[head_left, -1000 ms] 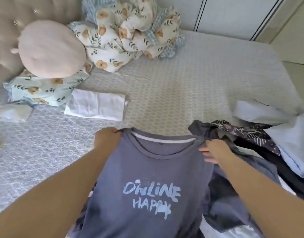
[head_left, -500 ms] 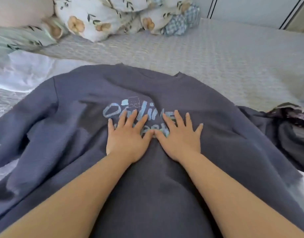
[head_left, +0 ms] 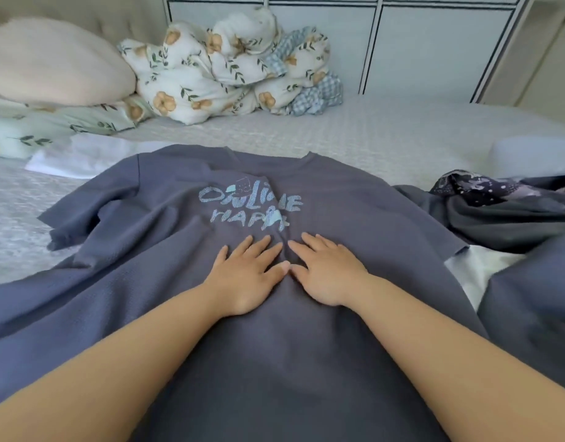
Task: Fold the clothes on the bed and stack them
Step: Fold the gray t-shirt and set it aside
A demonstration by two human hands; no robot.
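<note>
Nearest the camera, both forearms are reaching out over the blue-grey T-shirt (head_left: 354,218), which is lying front-up across the bed (head_left: 386,135), its hem toward the person and its collar toward the far side. The left hand (head_left: 246,275) and the right hand (head_left: 325,272) are lying flat on the chest of the shirt just below the printed lettering, fingers straight and spread, thumbs touching; neither is grasping anything, both are pressing the cloth. Risk noted: a ridge of fabric is running up between the two hands into the print, and pressing inward would likely set that crease rather than clear it. The left sleeve (head_left: 93,205) is lying rumpled with its edge curled; if folded as it lies, the fold would probably come out uneven and bulky. To the right, a heap of dark clothes (head_left: 504,212) is touching the shirt's right side and appears to overlap it, so a fold from that side could drag or trap those garments. Further out on the left, a folded white garment (head_left: 83,157) is sitting just beyond the sleeve; a wide sweep of the sleeve could disturb it. At the far side, a cream pillow (head_left: 51,65) and a bundled floral quilt (head_left: 217,71) are resting against the headboard, well apart from the work. Judged stage: smoothing, with no fold made yet.
</note>
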